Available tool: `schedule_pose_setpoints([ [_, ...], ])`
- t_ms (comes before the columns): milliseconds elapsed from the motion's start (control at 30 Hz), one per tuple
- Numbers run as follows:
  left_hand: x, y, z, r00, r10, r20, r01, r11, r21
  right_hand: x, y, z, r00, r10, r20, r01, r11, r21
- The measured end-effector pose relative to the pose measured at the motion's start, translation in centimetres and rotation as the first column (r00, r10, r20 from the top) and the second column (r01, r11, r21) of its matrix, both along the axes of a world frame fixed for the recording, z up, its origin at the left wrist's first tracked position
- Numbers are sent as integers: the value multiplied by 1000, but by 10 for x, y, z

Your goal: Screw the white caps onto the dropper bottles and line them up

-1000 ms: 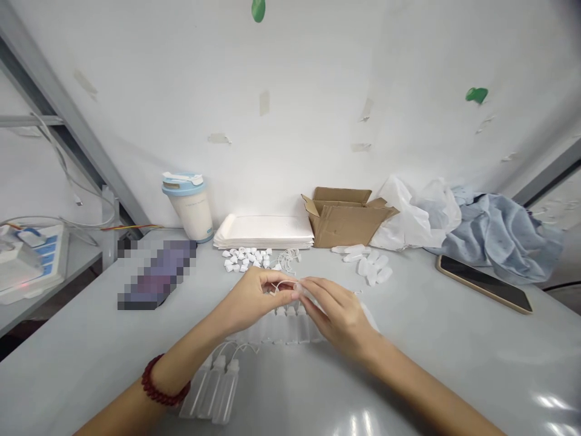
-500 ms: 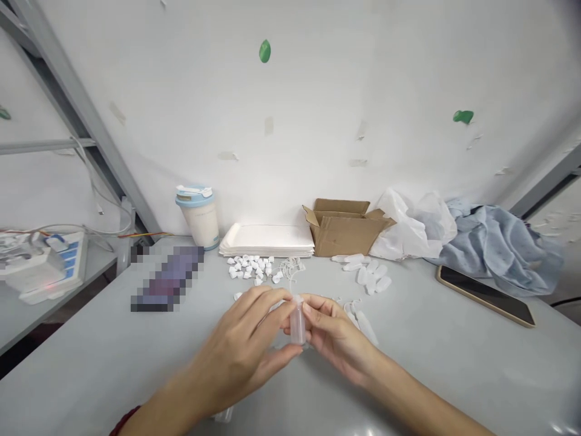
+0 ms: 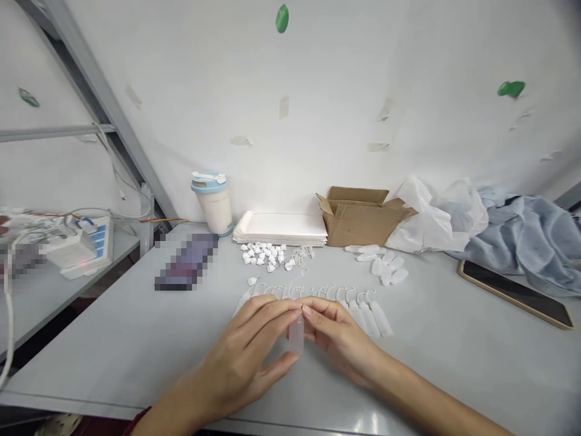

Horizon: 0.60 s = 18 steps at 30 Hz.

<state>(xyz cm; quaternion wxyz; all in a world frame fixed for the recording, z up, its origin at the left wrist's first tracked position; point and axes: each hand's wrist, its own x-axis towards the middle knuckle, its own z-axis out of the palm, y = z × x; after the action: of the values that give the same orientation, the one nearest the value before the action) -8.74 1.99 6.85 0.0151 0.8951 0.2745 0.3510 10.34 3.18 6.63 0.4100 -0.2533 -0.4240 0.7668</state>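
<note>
A small translucent plastic bottle (image 3: pixel 296 340) stands upright between my hands, in front of my chest. Around its left side curls my left hand (image 3: pixel 254 342), with the fingers at the top and the thumb near the bottom. My right hand (image 3: pixel 333 327) pinches the bottle's top end from the right, and the fingers hide the neck. Just behind my hands lies a row of similar bottles (image 3: pixel 379 318) with thin white loops at their tops. A pile of white caps (image 3: pixel 261 253) sits farther back, beside a tangle of white loops (image 3: pixel 303 257).
More loose bottles (image 3: pixel 388 266) lie at the back right, in front of an open cardboard box (image 3: pixel 367 225). A stack of white envelopes (image 3: pixel 281 229), a lidded cup (image 3: pixel 213 206), a plastic bag (image 3: pixel 431 221), a blue cloth (image 3: pixel 531 236) and a phone (image 3: pixel 512 292) line the back of the table.
My view has shifted, so the table's front edge and more of the bottle row show. Both hands still hold the bottle; my left fingers now cover more of its top.
</note>
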Motion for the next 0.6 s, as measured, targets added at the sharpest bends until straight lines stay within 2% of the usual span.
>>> schedule_pose_setpoints([
  [167, -4, -6, -4, 1000, 14, 15, -14, 1000, -3, -3, -1, -7, 998, 45, -33, -46, 998, -35],
  [300, -6, -9, -6, 1000, 15, 15, -14, 1000, -15, -3, -2, -8, 998, 60, 19, -59, 998, -18],
  [467, -12, -16, -6, 999, 23, 33, -20, 996, -88, -2, -3, -5, 956, 119, 267, -165, 974, 155],
  [533, -17, -21, -5, 1000, 17, 6, -16, 991, -136, -1, -3, -5, 920, 109, 377, -194, 962, 195],
  [600, -24, -25, -5, 999, -7, -48, -3, 981, -192, -1, -2, -6, 892, 62, 449, -170, 964, 204],
])
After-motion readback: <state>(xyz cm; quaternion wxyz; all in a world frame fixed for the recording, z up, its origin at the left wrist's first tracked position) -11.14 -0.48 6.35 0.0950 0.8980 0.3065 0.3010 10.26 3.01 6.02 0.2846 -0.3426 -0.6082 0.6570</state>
